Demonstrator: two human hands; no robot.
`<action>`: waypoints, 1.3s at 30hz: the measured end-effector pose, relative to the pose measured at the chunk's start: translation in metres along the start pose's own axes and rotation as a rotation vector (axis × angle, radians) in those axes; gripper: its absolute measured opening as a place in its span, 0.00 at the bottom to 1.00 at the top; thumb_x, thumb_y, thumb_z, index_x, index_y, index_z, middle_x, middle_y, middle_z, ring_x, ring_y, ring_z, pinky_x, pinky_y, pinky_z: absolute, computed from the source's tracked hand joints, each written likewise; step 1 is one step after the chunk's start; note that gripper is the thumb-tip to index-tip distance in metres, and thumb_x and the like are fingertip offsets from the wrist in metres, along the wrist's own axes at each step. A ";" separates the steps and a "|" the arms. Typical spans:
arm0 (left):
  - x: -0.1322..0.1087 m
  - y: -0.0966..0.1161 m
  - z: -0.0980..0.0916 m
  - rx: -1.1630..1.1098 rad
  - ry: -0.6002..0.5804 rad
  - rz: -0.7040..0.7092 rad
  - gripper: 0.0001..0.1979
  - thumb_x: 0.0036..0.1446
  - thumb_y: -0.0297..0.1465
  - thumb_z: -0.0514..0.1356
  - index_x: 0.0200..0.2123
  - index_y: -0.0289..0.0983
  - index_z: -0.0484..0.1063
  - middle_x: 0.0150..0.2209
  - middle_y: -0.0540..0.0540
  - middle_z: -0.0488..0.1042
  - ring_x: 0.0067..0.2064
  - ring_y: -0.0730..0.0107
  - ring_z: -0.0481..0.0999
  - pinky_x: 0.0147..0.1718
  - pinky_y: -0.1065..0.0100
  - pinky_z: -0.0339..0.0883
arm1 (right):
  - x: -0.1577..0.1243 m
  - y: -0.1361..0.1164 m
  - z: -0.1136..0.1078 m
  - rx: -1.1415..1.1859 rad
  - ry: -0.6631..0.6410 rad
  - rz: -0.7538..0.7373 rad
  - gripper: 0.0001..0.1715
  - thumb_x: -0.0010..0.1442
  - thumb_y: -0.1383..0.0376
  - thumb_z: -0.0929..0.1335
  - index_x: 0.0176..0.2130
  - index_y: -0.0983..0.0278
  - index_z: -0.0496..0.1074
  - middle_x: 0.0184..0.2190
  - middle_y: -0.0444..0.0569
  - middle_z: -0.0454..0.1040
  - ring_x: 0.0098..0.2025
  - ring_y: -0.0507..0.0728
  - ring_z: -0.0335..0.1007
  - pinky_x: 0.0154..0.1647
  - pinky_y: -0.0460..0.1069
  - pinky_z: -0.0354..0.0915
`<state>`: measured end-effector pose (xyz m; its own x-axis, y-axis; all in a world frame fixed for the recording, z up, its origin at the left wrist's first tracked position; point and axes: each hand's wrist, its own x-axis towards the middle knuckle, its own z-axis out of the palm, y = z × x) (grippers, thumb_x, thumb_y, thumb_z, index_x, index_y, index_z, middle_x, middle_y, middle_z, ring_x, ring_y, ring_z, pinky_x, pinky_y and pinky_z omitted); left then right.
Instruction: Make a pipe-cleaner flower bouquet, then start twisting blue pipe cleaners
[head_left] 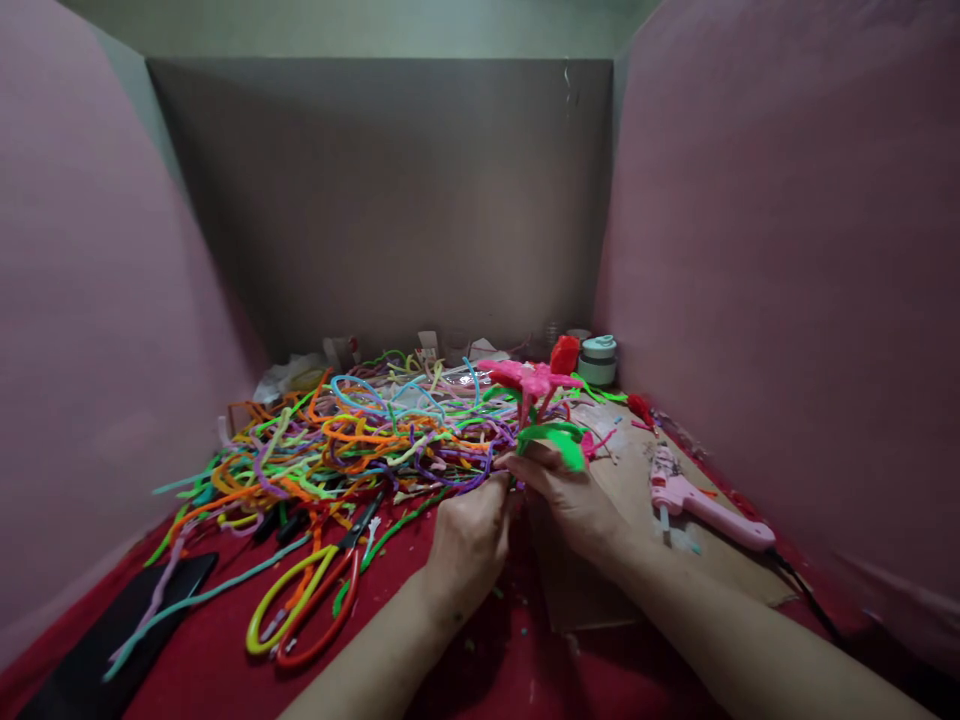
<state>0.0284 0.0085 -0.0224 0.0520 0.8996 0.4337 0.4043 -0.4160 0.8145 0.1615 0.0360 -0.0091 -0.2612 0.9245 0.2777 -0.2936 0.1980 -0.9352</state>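
Upright between my hands stands a pipe-cleaner flower point(531, 378) with pink petals and green leaves point(559, 440). My right hand point(562, 490) pinches it just under the leaves. Right beside it, my left hand point(472, 530) is closed with its fingers curled in at the lower stem, most of which is hidden by the hands. Behind and to the left lies a big tangled heap of colourful pipe cleaners point(405, 440). Scissors point(315, 600) with yellow and red handles rest left of my left hand.
A pink glue gun point(709, 510) lies on a cardboard sheet point(600, 590) at the right, its cord trailing forward. A black phone-like slab point(112, 640) is at the front left. A mint-coloured jar point(598, 362) stands at the back. Pink side walls point(787, 300) flank the red cloth point(480, 680).
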 end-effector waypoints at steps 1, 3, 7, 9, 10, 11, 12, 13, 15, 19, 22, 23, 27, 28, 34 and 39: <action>0.000 0.000 0.001 0.001 -0.009 -0.003 0.05 0.53 0.31 0.57 0.27 0.38 0.70 0.21 0.51 0.66 0.24 0.74 0.66 0.26 0.72 0.58 | 0.000 0.000 0.001 0.012 -0.012 0.013 0.10 0.49 0.58 0.70 0.30 0.62 0.76 0.24 0.43 0.73 0.31 0.54 0.67 0.35 0.50 0.62; 0.001 0.001 0.001 -0.129 -0.092 -0.086 0.09 0.55 0.32 0.55 0.25 0.37 0.69 0.18 0.53 0.65 0.19 0.76 0.64 0.22 0.73 0.57 | 0.000 0.000 0.002 0.025 -0.063 0.046 0.13 0.49 0.56 0.70 0.32 0.62 0.76 0.23 0.44 0.73 0.30 0.55 0.68 0.35 0.51 0.63; 0.005 0.008 -0.005 -0.573 -0.308 -0.294 0.12 0.56 0.34 0.55 0.23 0.34 0.67 0.17 0.52 0.67 0.15 0.78 0.64 0.16 0.75 0.58 | 0.001 -0.001 -0.001 -0.007 -0.117 0.032 0.18 0.51 0.54 0.68 0.37 0.63 0.75 0.25 0.45 0.74 0.30 0.56 0.70 0.37 0.52 0.64; 0.005 0.006 -0.006 -0.819 -0.398 -0.366 0.12 0.55 0.34 0.57 0.23 0.33 0.67 0.16 0.52 0.66 0.12 0.80 0.62 0.13 0.77 0.57 | 0.001 -0.003 -0.005 -0.050 -0.158 0.001 0.16 0.53 0.55 0.67 0.38 0.62 0.75 0.26 0.46 0.74 0.31 0.55 0.70 0.38 0.52 0.65; 0.005 0.005 -0.006 -0.947 -0.446 -0.396 0.12 0.54 0.34 0.57 0.24 0.33 0.67 0.15 0.54 0.64 0.11 0.82 0.59 0.11 0.77 0.56 | 0.000 -0.005 -0.007 -0.069 -0.191 -0.009 0.15 0.53 0.56 0.67 0.38 0.61 0.75 0.26 0.45 0.74 0.31 0.55 0.70 0.39 0.52 0.65; 0.004 0.003 -0.006 -1.063 -0.499 -0.424 0.11 0.54 0.34 0.58 0.25 0.32 0.68 0.14 0.55 0.63 0.09 0.83 0.56 0.09 0.78 0.56 | -0.001 -0.007 -0.009 -0.082 -0.226 -0.016 0.15 0.54 0.57 0.67 0.38 0.61 0.76 0.26 0.45 0.74 0.32 0.55 0.70 0.41 0.53 0.64; 0.003 0.001 -0.006 -1.157 -0.557 -0.444 0.10 0.54 0.34 0.58 0.27 0.33 0.69 0.13 0.56 0.62 0.08 0.84 0.52 0.07 0.78 0.55 | -0.002 -0.008 -0.009 -0.088 -0.250 -0.024 0.15 0.54 0.57 0.67 0.39 0.61 0.76 0.26 0.46 0.74 0.33 0.56 0.70 0.43 0.53 0.64; 0.002 0.000 -0.005 -1.213 -0.611 -0.455 0.09 0.54 0.35 0.58 0.29 0.33 0.69 0.13 0.57 0.60 0.08 0.84 0.50 0.06 0.77 0.54 | -0.004 -0.010 -0.010 -0.087 -0.258 -0.031 0.15 0.54 0.57 0.67 0.39 0.61 0.76 0.27 0.46 0.74 0.35 0.56 0.70 0.45 0.53 0.63; 0.002 0.000 -0.005 -1.155 -0.670 -0.456 0.10 0.55 0.36 0.56 0.31 0.34 0.70 0.14 0.57 0.62 0.08 0.83 0.52 0.07 0.76 0.55 | -0.006 -0.012 -0.009 -0.077 -0.238 -0.036 0.16 0.54 0.57 0.67 0.40 0.62 0.75 0.29 0.47 0.75 0.37 0.57 0.70 0.47 0.53 0.62; 0.001 0.007 -0.005 -0.458 -0.323 -0.245 0.09 0.54 0.35 0.57 0.28 0.35 0.71 0.21 0.50 0.69 0.21 0.75 0.69 0.22 0.74 0.63 | -0.003 -0.008 -0.006 -0.042 -0.149 0.003 0.16 0.55 0.56 0.67 0.37 0.63 0.76 0.26 0.46 0.74 0.32 0.55 0.69 0.39 0.51 0.63; 0.000 0.009 -0.002 -0.031 -0.014 -0.047 0.04 0.50 0.31 0.60 0.25 0.38 0.71 0.22 0.51 0.69 0.25 0.74 0.68 0.26 0.75 0.60 | 0.002 -0.002 -0.006 -0.061 -0.097 0.022 0.16 0.54 0.55 0.66 0.32 0.64 0.77 0.24 0.45 0.73 0.29 0.54 0.68 0.36 0.50 0.62; 0.000 0.008 -0.001 0.008 0.009 -0.045 0.04 0.50 0.31 0.60 0.25 0.38 0.71 0.21 0.51 0.67 0.23 0.75 0.67 0.25 0.75 0.59 | 0.003 0.000 -0.006 -0.086 -0.087 0.030 0.17 0.54 0.54 0.66 0.32 0.64 0.76 0.24 0.45 0.73 0.29 0.54 0.67 0.35 0.49 0.62; 0.002 0.006 0.000 -0.372 -0.197 -0.330 0.11 0.53 0.36 0.56 0.23 0.36 0.67 0.15 0.52 0.65 0.14 0.78 0.62 0.14 0.76 0.54 | 0.003 0.000 -0.006 -0.154 -0.059 0.062 0.15 0.51 0.56 0.69 0.31 0.65 0.76 0.21 0.44 0.70 0.26 0.53 0.65 0.31 0.48 0.61; 0.002 0.005 0.000 -0.549 -0.275 -0.396 0.12 0.53 0.38 0.56 0.23 0.36 0.66 0.14 0.53 0.64 0.12 0.78 0.61 0.12 0.76 0.53 | 0.002 -0.001 -0.005 -0.144 -0.057 0.066 0.14 0.51 0.56 0.69 0.31 0.65 0.76 0.20 0.43 0.70 0.26 0.52 0.65 0.31 0.48 0.61; 0.004 0.001 -0.005 -1.059 -0.590 -0.414 0.13 0.51 0.40 0.59 0.26 0.35 0.67 0.11 0.58 0.57 0.09 0.82 0.49 0.08 0.76 0.53 | -0.003 -0.005 -0.003 -0.076 -0.218 0.049 0.12 0.55 0.59 0.66 0.37 0.64 0.74 0.18 0.40 0.68 0.25 0.50 0.64 0.32 0.47 0.61; 0.001 0.005 -0.003 -0.293 -0.257 -0.181 0.11 0.55 0.36 0.56 0.26 0.36 0.67 0.21 0.50 0.68 0.20 0.76 0.66 0.21 0.74 0.59 | -0.001 0.000 -0.007 -0.210 -0.112 -0.012 0.15 0.58 0.57 0.62 0.34 0.64 0.72 0.22 0.43 0.70 0.29 0.53 0.66 0.33 0.48 0.61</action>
<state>0.0275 0.0074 -0.0169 0.2445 0.9500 0.1941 0.1537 -0.2356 0.9596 0.1678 0.0375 -0.0109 -0.3630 0.8818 0.3011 -0.1031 0.2832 -0.9535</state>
